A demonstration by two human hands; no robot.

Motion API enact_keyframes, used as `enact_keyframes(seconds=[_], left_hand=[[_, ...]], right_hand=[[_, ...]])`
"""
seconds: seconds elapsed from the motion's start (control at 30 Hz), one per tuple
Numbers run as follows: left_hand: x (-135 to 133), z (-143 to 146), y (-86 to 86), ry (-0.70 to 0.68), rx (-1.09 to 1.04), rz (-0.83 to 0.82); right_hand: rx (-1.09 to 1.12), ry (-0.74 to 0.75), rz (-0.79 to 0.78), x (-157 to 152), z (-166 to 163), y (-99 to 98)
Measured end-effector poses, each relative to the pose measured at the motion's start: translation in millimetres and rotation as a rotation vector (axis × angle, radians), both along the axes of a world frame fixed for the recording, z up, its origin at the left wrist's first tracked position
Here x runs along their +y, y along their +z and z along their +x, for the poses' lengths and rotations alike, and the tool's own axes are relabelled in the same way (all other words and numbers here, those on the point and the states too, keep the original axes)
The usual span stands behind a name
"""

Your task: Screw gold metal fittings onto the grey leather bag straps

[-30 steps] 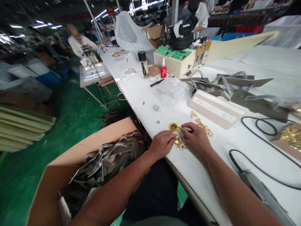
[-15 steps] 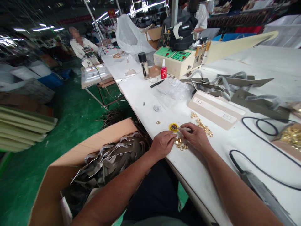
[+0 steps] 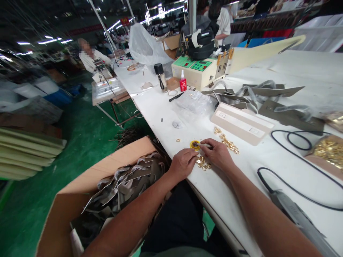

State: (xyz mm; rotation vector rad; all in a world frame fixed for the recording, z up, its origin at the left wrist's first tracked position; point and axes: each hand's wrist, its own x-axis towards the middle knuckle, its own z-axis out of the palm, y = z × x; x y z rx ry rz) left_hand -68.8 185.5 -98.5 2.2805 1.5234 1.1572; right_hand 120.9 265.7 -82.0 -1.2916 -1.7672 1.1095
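Clock directions are read from the yellow dish (image 3: 191, 145) near the front edge of your white table (image 3: 164, 107). Your cardboard box (image 3: 59, 217), full of dark strips (image 3: 134, 182), stands at 8 o'clock; the cream machine (image 3: 191, 76) with green panels sits at 12. The beige panel (image 3: 235, 125) lies at 2. Your right hand (image 3: 219, 154), at 4, is closed, thumb and fingers gripping a slim tool whose end reaches the dish. Your left hand (image 3: 182, 165), at 7, has its fingers curled and tips drawn together; whether it holds anything cannot be told. A row of gold fittings (image 3: 229, 143) lies at 3, loose gold rings (image 3: 204, 165) at 5 between your hands. The slim tool (image 3: 206, 145) is pale; one small gold piece (image 3: 178, 140) lies at 9.
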Motion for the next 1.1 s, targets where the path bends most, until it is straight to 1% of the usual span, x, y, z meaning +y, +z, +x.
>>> enact_keyframes(seconds=[0.1,0.2,0.3,0.4,0.47,0.6,0.77,0.87,1.1], left_hand=[[0,2,3.4,0.003,-0.060,-0.053],[-1,6,8.2,0.109,-0.157,-0.140],[-2,10,12.5,0.231,-0.254,-0.190],[-3,14,14.4,0.314,-0.376,-0.260],[-3,15,13.8,0.343,-0.418,-0.294],[-1,16,10.4,0.363,-0.435,-0.301],[-1,16,9.6,0.347,-0.434,-0.288],[-2,16,9.4,0.342,-0.430,-0.278],[-2,16,8.5,0.344,-0.407,-0.264]], right_hand=[[0.040,0.039,-0.021,-1,2,3.1],[0.227,-0.012,-0.150,-1,6,7.7],[0.423,-0.059,-0.253,-1,10,9.9],[0.555,-0.017,-0.296,0,12,7.8],[0.600,0.016,-0.298,-1,11,5.5],[0.618,0.049,-0.227,-4,6,3.8],[0.491,0.070,-0.166,-7,2,5.7],[0.454,0.070,-0.150,-8,3,6.3],[0.460,0.071,-0.155,-10,2,7.8]])
